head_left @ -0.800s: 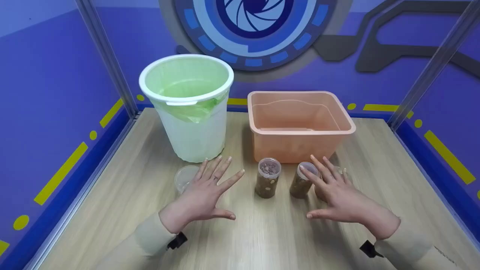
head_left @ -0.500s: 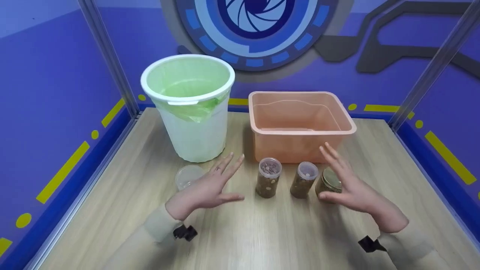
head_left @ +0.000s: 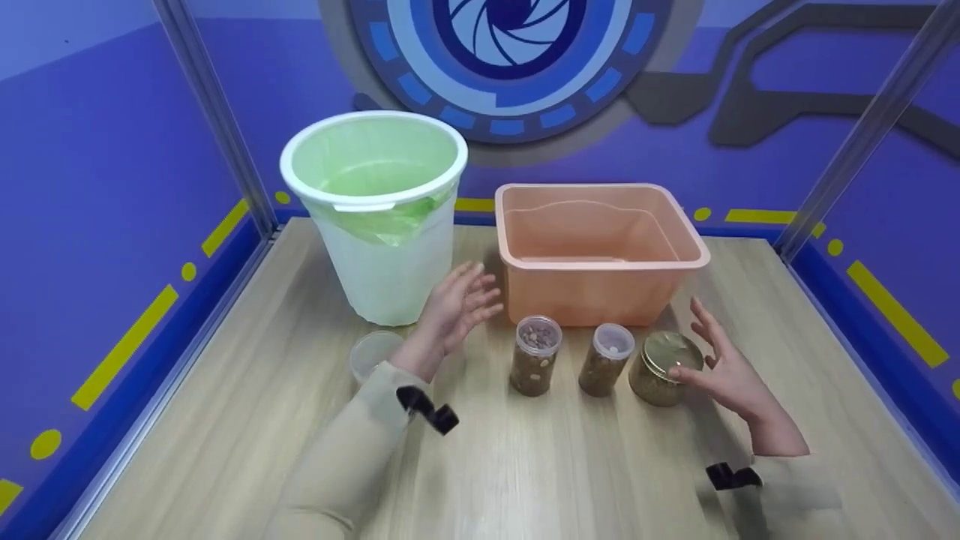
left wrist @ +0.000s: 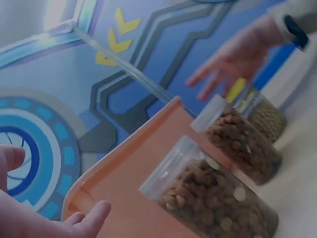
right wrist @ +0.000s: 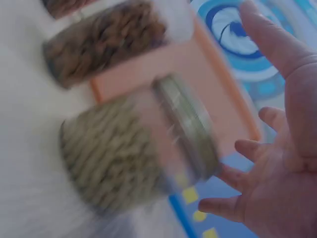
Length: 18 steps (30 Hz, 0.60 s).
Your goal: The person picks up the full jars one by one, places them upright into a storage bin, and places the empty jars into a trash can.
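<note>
R hand [head_left: 729, 376] nr clr cyl. gold-lidded jar [head_left: 654, 384].

No lettering is legible; yellow chevrons [left wrist: 119, 48] mark the wall [left wrist: 171, 48].

The gold lid [head_left: 670, 349] looks glossy metal, the tub [head_left: 589, 294] smooth plastic.

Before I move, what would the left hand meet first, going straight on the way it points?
The left hand would likely meet the left side of the orange tub, though depth and height are unclear.
</note>
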Available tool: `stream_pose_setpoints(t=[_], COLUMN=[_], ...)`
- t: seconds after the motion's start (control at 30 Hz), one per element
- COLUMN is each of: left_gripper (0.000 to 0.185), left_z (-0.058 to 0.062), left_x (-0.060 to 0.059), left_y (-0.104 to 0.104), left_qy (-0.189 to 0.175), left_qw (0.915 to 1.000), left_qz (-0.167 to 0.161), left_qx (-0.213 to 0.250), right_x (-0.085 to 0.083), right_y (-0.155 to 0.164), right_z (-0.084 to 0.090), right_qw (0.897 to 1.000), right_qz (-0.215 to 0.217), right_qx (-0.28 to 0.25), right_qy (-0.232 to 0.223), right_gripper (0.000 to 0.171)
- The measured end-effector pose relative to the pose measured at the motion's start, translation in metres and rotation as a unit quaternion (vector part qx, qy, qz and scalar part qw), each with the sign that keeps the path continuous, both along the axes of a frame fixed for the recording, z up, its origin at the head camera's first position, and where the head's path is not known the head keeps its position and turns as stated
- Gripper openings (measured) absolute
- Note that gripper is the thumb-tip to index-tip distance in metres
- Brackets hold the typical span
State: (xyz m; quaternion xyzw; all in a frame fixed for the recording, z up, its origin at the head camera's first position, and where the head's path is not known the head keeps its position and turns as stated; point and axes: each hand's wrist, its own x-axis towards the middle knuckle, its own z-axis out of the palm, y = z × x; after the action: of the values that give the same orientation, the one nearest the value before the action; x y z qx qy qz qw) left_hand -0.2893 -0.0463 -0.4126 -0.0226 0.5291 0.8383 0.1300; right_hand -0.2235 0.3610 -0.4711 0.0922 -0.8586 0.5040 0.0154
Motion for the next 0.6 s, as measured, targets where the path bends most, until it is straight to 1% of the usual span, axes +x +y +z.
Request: stream_pose_setpoints(t=[0.07,0.13,0.2,0.3,0.4,0.47,0.53,0.6], left_gripper=[0.067,0.064,0.062,0.047,0.028,0.02,0.02,0.029], left_z=[0.003,0.007,0.009,0.013,0.016,0.018,0.018,0.016], left_x=[-0.013,-0.024,-0.033,-0.044,-0.05,-0.053,-0.056,-0.06], left_y=[0.005,0.011,0.016,0.024,0.03,0.033,0.035,0.036], left_qy=[-0.028,-0.052,-0.075,-0.093,-0.097,-0.097,-0.094,-0.092], left_qw=[0.9986,0.995,0.9909,0.9857,0.9852,0.9859,0.987,0.9882], left_qz=[0.026,0.04,0.049,0.06,0.07,0.078,0.08,0.08], left_qx=[0.037,0.075,0.101,0.127,0.122,0.112,0.102,0.092], right_x=[-0.002,-0.003,-0.002,-0.002,-0.003,-0.004,-0.004,-0.005], right_y=[0.004,0.006,0.006,0.005,0.004,0.004,0.004,0.004], right_z=[-0.008,-0.015,-0.02,-0.028,-0.032,-0.033,-0.033,-0.033], right_qw=[1.0,1.0,1.0,1.0,1.0,1.0,1.0,1.0], right_qz=[0.005,0.005,0.003,-0.002,-0.005,-0.008,-0.01,-0.011], right_qx=[0.002,0.003,0.002,-0.003,-0.012,-0.013,-0.014,-0.015], right_qy=[-0.002,-0.002,0.001,0.003,0.005,0.004,0.003,0.001], right_gripper=[0.115,0.114,0.112,0.108,0.102,0.099,0.096,0.096])
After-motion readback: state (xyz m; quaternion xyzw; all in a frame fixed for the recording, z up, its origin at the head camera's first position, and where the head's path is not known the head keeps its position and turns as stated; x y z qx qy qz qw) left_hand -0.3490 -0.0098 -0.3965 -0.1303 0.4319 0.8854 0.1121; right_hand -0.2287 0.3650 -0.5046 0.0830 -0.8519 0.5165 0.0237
